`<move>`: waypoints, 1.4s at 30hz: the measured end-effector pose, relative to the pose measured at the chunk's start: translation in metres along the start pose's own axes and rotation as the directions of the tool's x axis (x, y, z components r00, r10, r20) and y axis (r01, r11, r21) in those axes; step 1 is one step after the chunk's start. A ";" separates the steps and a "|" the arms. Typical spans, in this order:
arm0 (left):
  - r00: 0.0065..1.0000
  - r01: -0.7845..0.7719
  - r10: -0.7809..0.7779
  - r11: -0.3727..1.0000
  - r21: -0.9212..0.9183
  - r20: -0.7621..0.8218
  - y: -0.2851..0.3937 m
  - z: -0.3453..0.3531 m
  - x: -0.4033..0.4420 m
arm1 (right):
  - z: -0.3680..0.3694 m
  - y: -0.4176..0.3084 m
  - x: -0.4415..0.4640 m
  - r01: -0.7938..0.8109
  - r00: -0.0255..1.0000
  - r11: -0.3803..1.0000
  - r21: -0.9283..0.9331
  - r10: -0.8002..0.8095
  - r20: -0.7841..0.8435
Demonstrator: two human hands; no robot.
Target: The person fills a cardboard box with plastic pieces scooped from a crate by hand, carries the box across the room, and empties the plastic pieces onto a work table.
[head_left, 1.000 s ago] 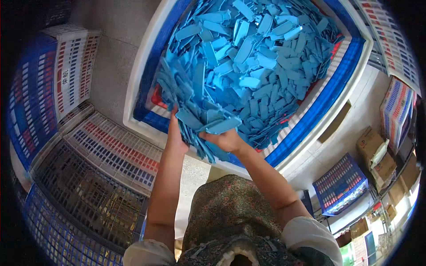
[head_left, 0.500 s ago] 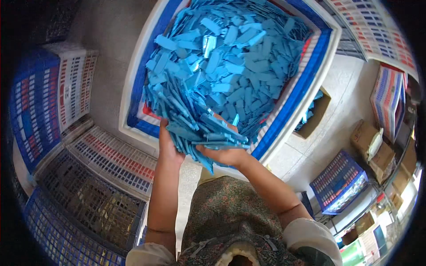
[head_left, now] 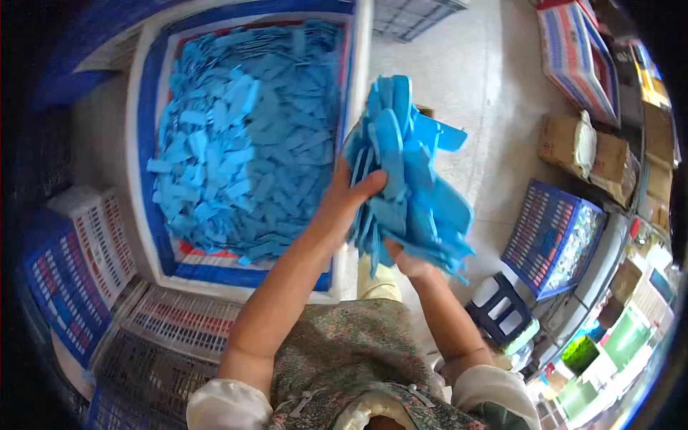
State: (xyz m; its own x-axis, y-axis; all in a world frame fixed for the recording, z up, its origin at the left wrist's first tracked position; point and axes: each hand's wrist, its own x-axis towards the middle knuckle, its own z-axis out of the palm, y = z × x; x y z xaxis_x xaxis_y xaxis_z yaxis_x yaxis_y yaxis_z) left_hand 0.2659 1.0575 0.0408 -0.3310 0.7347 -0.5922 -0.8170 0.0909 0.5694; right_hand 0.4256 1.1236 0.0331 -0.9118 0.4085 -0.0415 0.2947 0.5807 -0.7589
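My left hand (head_left: 347, 195) is closed on the left side of a big bundle of flat blue plastic pieces (head_left: 408, 175), its thumb across the front. From below, my right hand (head_left: 413, 264) grips the same bundle, its fingers partly hidden under the pieces. The pieces are tablet-like strips with rounded ends, stacked at uneven angles. The bundle is in the air, just right of a large bin (head_left: 363, 64) with a white rim and blue inner edge. Many more loose blue pieces (head_left: 208, 158) lie inside that bin.
Blue, white and red slatted crates (head_left: 61, 290) stand at lower left. On the right are a blue crate (head_left: 541, 233) of shiny pieces, a dark plastic stool (head_left: 502, 312), cardboard boxes (head_left: 573, 147) and a striped crate (head_left: 566, 54). Pale floor (head_left: 466, 193) shows between.
Both hands have lifted the bundle of blue pieces out of the bin and carried it right, past the rim. The view has turned right, so the bin now appears further left.
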 end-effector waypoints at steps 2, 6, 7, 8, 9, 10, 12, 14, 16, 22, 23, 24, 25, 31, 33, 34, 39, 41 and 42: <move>0.996 0.080 -0.079 0.997 -0.022 0.049 -0.027 0.015 0.047 | 0.009 0.058 -0.006 -0.124 0.984 0.984 0.125 0.138 -0.113; 0.946 0.315 -0.322 0.941 -0.126 -0.031 -0.115 -0.036 0.160 | 0.063 0.162 0.010 -0.187 0.925 0.938 0.291 0.268 -0.271; 0.927 0.341 -0.356 0.931 -0.133 -0.119 -0.138 -0.056 0.189 | 0.067 0.177 0.027 -0.175 0.902 0.961 0.213 0.243 -0.357; 0.962 0.216 -0.195 0.972 0.096 -0.191 -0.144 -0.052 0.203 | 0.098 0.219 0.025 -0.238 0.868 0.840 0.489 0.409 -0.280; 0.976 0.096 -0.024 0.940 0.326 -0.219 -0.145 -0.044 0.209 | 0.131 0.256 0.017 -0.282 0.825 0.635 0.719 0.544 -0.157; 0.958 0.093 0.061 0.858 0.505 -0.281 -0.149 -0.037 0.213 | 0.133 0.262 0.021 -0.268 0.815 0.601 0.753 0.558 -0.155; 0.885 0.058 0.361 0.542 0.839 -0.294 -0.166 -0.055 0.229 | 0.139 0.281 0.030 -0.279 0.835 0.485 0.829 0.549 -0.040; 0.863 0.058 0.420 0.473 0.879 -0.282 -0.165 -0.049 0.227 | 0.124 0.260 0.031 -0.431 0.733 0.623 0.653 0.664 -0.148; 0.789 0.007 0.572 0.358 0.934 -0.226 -0.164 -0.037 0.205 | 0.094 0.228 0.031 -0.676 0.571 0.628 0.386 0.777 -0.264; 0.798 0.047 0.603 -0.075 0.996 0.008 -0.165 -0.035 0.191 | 0.063 0.231 0.026 -0.521 0.713 0.847 0.102 0.498 -0.494; 0.819 0.111 0.573 -0.196 0.974 0.022 -0.171 -0.036 0.199 | 0.062 0.237 0.029 -0.450 0.816 0.893 0.004 0.413 -0.405; 0.847 0.178 0.532 -0.312 0.933 0.016 -0.183 -0.031 0.205 | 0.066 0.245 0.032 -0.403 0.899 0.875 -0.268 0.324 -0.295; 0.865 0.199 0.501 -0.311 0.929 -0.017 -0.193 -0.022 0.208 | 0.074 0.255 0.028 -0.404 0.900 0.873 -0.272 0.325 -0.292; 0.889 0.112 0.457 -0.255 0.960 0.017 -0.254 -0.039 0.206 | 0.105 0.288 0.012 -0.515 0.857 0.770 -0.377 0.452 -0.246; 0.907 0.095 0.415 -0.360 0.928 0.068 -0.236 -0.050 0.220 | 0.093 0.283 0.020 -0.573 0.818 0.764 -0.296 0.552 -0.162; 0.905 0.092 0.420 -0.356 0.930 0.071 -0.234 -0.048 0.220 | 0.089 0.279 0.024 -0.544 0.838 0.764 -0.347 0.516 -0.178; 0.881 0.048 0.452 -0.379 0.924 0.140 -0.202 -0.009 0.175 | 0.021 0.235 -0.011 -0.398 0.912 0.878 -0.266 0.348 -0.216; 0.747 -0.186 0.575 -0.301 0.935 0.334 -0.172 0.003 0.142 | -0.002 0.248 -0.060 -0.502 0.850 0.834 -0.228 0.427 -0.310; 0.640 -0.207 0.642 -0.384 0.900 0.422 -0.162 0.001 0.125 | -0.009 0.263 -0.088 -0.576 0.804 0.788 -0.219 0.497 -0.326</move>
State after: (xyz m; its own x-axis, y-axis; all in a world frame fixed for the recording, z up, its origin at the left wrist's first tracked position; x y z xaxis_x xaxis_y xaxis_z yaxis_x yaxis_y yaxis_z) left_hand 0.3575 1.1355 -0.1249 -0.5375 0.8121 0.2270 0.8072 0.4176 0.4172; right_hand 0.5861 1.2469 -0.1567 -0.4932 0.8469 -0.1986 0.8199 0.3763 -0.4315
